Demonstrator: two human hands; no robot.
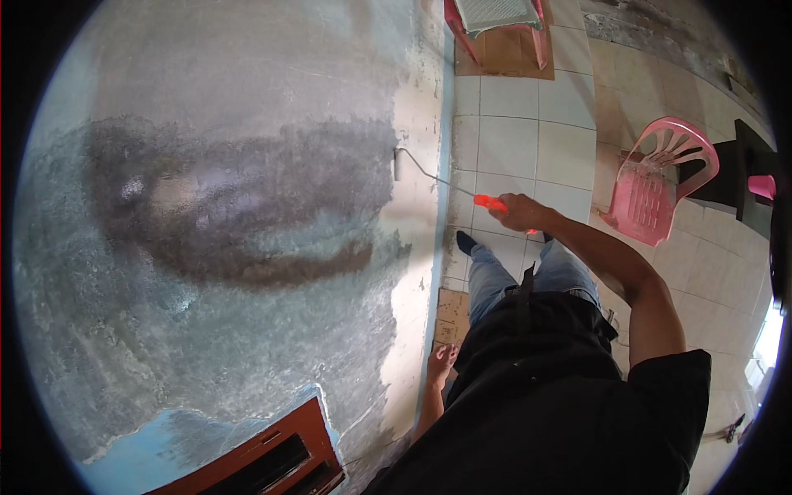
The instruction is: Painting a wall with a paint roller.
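My right hand grips the orange-red handle of a paint roller, its arm stretched out ahead of me. From the handle a bent metal rod runs left to the narrow roller head. That head is at the wall, where a dark, wet-looking patch meets the pale bare strip low on the wall. Parts of the patch shine. My left hand hangs low beside my body near the wall, fingers loosely curled, with nothing visible in it.
A pink plastic chair stands on the tiles to the right, near a dark table with a pink cup. Ahead, another pink chair carries a pale tray above cardboard. A red-brown wooden frame is at lower left.
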